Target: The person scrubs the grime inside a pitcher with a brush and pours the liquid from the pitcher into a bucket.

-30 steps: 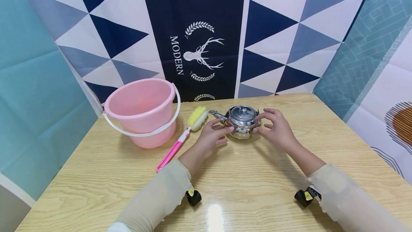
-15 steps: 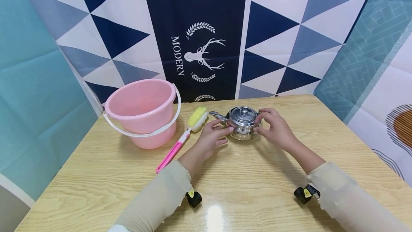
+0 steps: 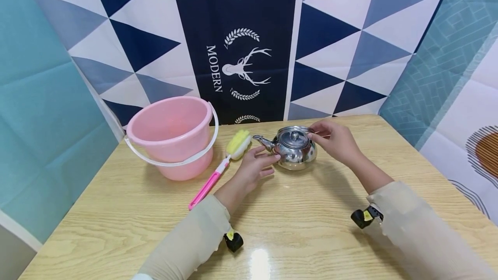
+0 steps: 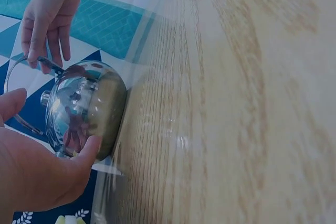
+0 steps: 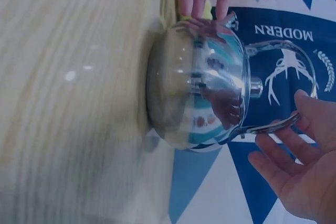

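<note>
A shiny metal teapot (image 3: 294, 152) with a lid (image 3: 294, 138) stands on the table, its spout (image 3: 264, 142) pointing left. My right hand (image 3: 337, 142) pinches the teapot's arched handle (image 5: 286, 121) between thumb and fingers; in the right wrist view the handle stands up over the lid. My left hand (image 3: 254, 167) is at the spout side, fingers extended and loosely spread, a fingertip at the teapot's wall. In the left wrist view the left hand (image 4: 44, 169) lies close beside the teapot (image 4: 86, 108), without gripping it.
Left of the teapot lies a brush with a yellow and white sponge head (image 3: 239, 144) and a pink handle (image 3: 205, 190). A pink bucket (image 3: 171, 137) with a white handle (image 3: 183, 161) stands at the back left. Patterned cloth (image 3: 241, 33) hangs behind the wooden table (image 3: 295, 228).
My right hand has moved up and back from the teapot's side, taking hold of the handle and raising it. The left hand has hardly moved.
</note>
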A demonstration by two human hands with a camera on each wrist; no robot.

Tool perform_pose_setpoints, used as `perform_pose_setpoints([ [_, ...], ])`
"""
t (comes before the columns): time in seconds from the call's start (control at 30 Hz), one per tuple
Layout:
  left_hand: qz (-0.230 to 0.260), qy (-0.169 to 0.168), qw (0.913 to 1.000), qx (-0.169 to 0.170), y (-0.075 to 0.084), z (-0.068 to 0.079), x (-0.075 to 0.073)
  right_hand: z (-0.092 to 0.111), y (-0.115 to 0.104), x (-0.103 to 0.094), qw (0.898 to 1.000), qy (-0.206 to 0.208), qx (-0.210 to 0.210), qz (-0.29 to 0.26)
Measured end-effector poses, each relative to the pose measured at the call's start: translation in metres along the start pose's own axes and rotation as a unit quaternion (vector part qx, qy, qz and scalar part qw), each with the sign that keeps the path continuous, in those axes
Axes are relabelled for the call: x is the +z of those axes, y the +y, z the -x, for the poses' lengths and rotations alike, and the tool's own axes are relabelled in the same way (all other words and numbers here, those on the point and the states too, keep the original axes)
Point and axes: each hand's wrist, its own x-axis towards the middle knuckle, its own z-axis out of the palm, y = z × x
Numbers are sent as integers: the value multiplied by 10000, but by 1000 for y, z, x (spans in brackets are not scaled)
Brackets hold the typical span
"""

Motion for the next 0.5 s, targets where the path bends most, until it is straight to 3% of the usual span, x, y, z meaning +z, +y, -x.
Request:
perform_pose_setpoints([
  [0.2,-155,29,9999,59,0,1,-1,-12,4,-1,9994,96,321,-11],
  [0.5,-695,152,9974,73,1,7,1,-29,9,0,9985,198,488,-146],
])
